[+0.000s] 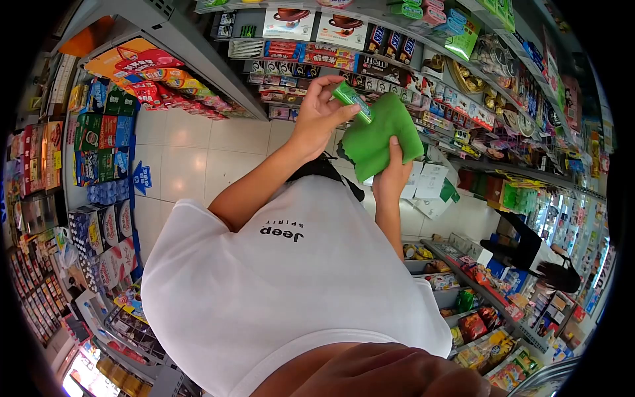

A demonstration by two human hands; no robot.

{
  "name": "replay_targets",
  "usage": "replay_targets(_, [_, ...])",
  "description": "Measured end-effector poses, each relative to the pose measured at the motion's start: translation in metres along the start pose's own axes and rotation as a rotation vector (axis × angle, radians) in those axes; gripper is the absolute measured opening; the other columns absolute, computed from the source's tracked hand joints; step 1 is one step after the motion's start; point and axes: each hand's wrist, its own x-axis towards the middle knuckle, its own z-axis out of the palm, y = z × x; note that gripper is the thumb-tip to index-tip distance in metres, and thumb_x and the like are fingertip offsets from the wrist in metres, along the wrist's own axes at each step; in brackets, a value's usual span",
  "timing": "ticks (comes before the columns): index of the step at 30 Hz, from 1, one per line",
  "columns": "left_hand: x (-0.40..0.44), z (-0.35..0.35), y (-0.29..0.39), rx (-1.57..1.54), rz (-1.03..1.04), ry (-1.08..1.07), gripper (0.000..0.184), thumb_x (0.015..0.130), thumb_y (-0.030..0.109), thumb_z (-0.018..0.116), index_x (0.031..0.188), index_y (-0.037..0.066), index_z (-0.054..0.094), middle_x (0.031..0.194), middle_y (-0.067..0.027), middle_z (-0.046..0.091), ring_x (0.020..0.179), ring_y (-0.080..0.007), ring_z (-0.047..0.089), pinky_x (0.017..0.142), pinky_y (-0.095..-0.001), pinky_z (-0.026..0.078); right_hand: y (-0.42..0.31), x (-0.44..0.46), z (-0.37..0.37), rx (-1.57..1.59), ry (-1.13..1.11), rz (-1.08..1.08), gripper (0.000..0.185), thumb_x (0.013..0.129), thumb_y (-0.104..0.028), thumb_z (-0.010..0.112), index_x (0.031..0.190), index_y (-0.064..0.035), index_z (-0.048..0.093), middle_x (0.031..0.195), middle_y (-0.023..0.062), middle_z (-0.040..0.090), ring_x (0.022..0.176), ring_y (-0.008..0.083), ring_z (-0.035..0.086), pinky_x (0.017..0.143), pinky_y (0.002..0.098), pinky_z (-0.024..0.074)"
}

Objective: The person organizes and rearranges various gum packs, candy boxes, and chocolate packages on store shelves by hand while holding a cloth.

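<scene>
My left hand (322, 119) is closed around a small green tube-shaped pack (352, 103) with light lettering, its thumb lying along the near side. What is inside the pack I cannot tell. My right hand (391, 173) grips a green cloth (382, 137) by its near right part, thumb on top and fingers hidden beneath. The cloth hangs spread out, and the lower end of the pack meets or overlaps its upper left edge. Both hands are in front of the white shirt, before the shelves.
Shelves of boxed sweets and snack bars (331, 56) run along the front and right. A snack rack (159, 79) and stacked drink packs (102, 132) stand at left. White papers (430, 182) are beyond my right hand. Another person (539, 255) is at far right.
</scene>
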Motion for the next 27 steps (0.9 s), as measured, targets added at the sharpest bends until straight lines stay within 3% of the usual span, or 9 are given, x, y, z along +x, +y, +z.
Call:
replay_targets(4, [0.002,-0.005,-0.01,0.148,0.188,-0.054,0.057,0.087,-0.008,0.074,0.132,0.006,0.042,0.121,-0.0108,0.058,0.12,-0.0268,0.063,0.101,-0.0388,0.056,0.001,-0.016,0.008,0.095,-0.033,0.097,0.05,0.102,-0.016,0.06,0.145,0.0034,0.044,0.139,0.0148,0.055,0.124,0.0248,0.057,0.103,0.0379,0.0484])
replay_targets(11, [-0.004,-0.001,-0.005,0.058,0.067,-0.129,0.059,0.087,-0.008,0.074,0.136,0.004,0.043,0.126,-0.0137,0.057,0.122,-0.0281,0.062,0.102,-0.0405,0.056,-0.003,-0.009,0.008,0.168,-0.004,0.108,0.048,0.102,-0.016,0.059,0.144,0.004,0.045,0.14,0.0156,0.054,0.125,0.0251,0.057,0.104,0.0384,0.0472])
replay_targets(14, [-0.002,-0.001,-0.006,0.075,0.096,-0.136,0.061,0.089,-0.007,0.072,0.14,0.004,0.041,0.129,-0.0149,0.057,0.125,-0.0294,0.061,0.103,-0.042,0.056,-0.002,-0.013,0.008,-0.012,-0.038,0.034,0.047,0.102,-0.016,0.059,0.143,0.0043,0.045,0.138,0.0154,0.055,0.124,0.025,0.057,0.103,0.0381,0.048])
replay_targets(19, [0.003,0.007,0.013,-0.193,-0.041,-0.129,0.061,0.096,-0.003,0.063,0.15,0.008,0.035,0.137,-0.0185,0.055,0.13,-0.0336,0.058,0.106,-0.0458,0.054,-0.002,-0.017,0.006,0.113,-0.026,0.127,0.046,0.102,-0.015,0.057,0.142,0.0038,0.046,0.137,0.0146,0.056,0.123,0.0248,0.058,0.102,0.0379,0.0489])
replay_targets(27, [0.011,0.013,0.03,-0.249,-0.035,-0.254,0.062,0.1,0.0,0.057,0.155,0.011,0.029,0.149,-0.0217,0.047,0.134,-0.0359,0.054,0.11,-0.0489,0.051,-0.003,-0.015,0.002,0.209,-0.018,0.16,0.046,0.103,-0.017,0.055,0.143,0.0026,0.045,0.136,0.0141,0.056,0.123,0.0248,0.058,0.101,0.0391,0.0502])
